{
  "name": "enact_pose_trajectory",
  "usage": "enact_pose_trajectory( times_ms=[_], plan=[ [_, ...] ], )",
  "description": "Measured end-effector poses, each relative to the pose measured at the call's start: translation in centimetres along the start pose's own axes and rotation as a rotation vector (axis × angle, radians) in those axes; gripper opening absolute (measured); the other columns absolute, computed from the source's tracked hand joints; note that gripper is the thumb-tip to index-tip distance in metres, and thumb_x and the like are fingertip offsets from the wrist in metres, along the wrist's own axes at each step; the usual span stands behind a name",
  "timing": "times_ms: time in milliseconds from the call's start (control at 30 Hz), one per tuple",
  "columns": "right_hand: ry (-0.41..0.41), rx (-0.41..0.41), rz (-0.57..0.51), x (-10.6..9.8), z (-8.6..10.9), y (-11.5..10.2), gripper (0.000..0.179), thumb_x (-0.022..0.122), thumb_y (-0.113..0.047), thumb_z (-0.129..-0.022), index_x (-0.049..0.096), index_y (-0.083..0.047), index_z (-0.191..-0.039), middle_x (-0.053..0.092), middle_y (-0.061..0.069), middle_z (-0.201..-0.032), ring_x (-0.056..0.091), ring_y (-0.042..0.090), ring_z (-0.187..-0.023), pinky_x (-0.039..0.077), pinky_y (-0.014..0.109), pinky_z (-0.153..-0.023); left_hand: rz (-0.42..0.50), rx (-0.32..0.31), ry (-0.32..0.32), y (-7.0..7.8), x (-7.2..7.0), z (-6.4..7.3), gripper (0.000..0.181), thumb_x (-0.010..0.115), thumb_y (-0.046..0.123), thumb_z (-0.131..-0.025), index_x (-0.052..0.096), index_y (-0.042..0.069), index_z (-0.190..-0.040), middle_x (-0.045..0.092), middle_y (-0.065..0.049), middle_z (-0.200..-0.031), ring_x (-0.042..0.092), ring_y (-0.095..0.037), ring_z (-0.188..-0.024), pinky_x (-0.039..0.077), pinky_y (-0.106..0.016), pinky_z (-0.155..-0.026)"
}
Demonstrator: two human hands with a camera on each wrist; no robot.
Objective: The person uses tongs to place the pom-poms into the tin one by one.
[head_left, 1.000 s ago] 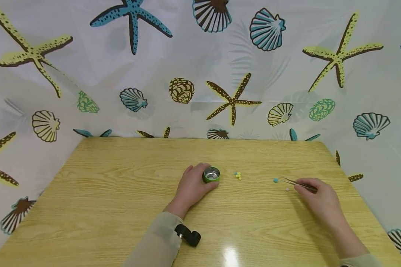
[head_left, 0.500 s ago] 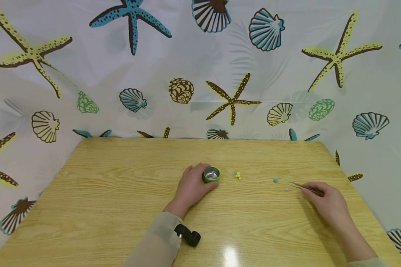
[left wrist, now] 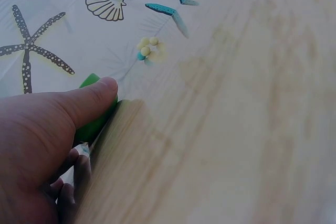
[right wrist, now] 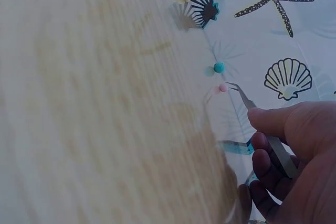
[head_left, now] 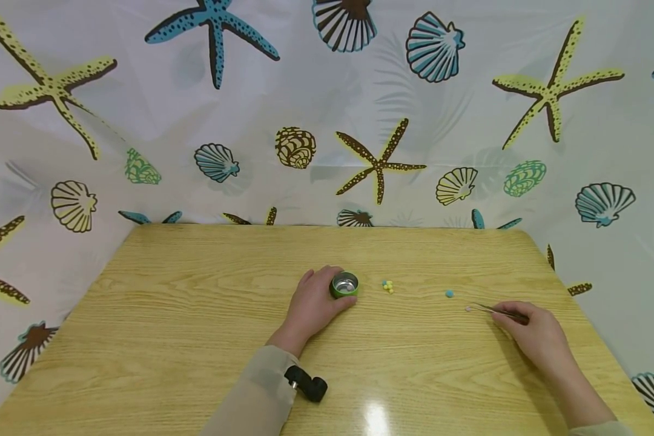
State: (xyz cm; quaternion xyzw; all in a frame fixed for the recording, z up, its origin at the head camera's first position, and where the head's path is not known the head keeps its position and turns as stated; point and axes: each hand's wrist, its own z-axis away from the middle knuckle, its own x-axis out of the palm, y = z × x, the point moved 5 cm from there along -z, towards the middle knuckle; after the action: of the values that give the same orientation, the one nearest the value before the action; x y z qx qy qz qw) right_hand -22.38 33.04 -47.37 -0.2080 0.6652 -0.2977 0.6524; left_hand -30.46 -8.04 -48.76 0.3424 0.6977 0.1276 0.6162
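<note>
My left hand (head_left: 316, 306) holds a small round green tin (head_left: 344, 295) on the table, thumb on the near side and fingers behind. The tin stands uncovered, its silvery inside facing up. In the left wrist view the thumb lies along its green wall (left wrist: 94, 127). My right hand (head_left: 536, 333) pinches metal tweezers (head_left: 487, 308) between thumb and fingers. Their bent, slightly parted tips are right at a tiny pink bead (right wrist: 223, 87). Just beyond, a larger blue bead (head_left: 449, 293) lies by itself.
Between the tin and the blue bead sits a little cluster of yellow beads (head_left: 388, 287) with a blue one at its edge. A shell-and-starfish printed curtain (head_left: 240, 115) rises behind the wooden table (head_left: 185, 315) and along its sides.
The right hand has drawn the tweezers back to the right from beside the blue bead, then brought their tips to the pink bead. The left hand and tin stay put.
</note>
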Motion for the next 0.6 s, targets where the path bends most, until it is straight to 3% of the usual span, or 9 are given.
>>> enact_pose_trajectory(
  times_ms=[600],
  plan=[
    [0.007, -0.035, 0.001, 0.25, -0.04, -0.07, 0.039, 0.075, -0.029, -0.109, 0.076, 0.001, -0.134, 0.071, 0.027, -0.136, 0.066, 0.047, -0.125, 0.057, 0.061, -0.101, -0.004, 0.002, 0.003, -0.09, 0.09, -0.09, 0.06, 0.092, 0.033, -0.095, 0.068, 0.007, -0.143, 0.072, -0.01, -0.137, 0.066, -0.03, -0.133, 0.023, -0.052, -0.135]
  ],
)
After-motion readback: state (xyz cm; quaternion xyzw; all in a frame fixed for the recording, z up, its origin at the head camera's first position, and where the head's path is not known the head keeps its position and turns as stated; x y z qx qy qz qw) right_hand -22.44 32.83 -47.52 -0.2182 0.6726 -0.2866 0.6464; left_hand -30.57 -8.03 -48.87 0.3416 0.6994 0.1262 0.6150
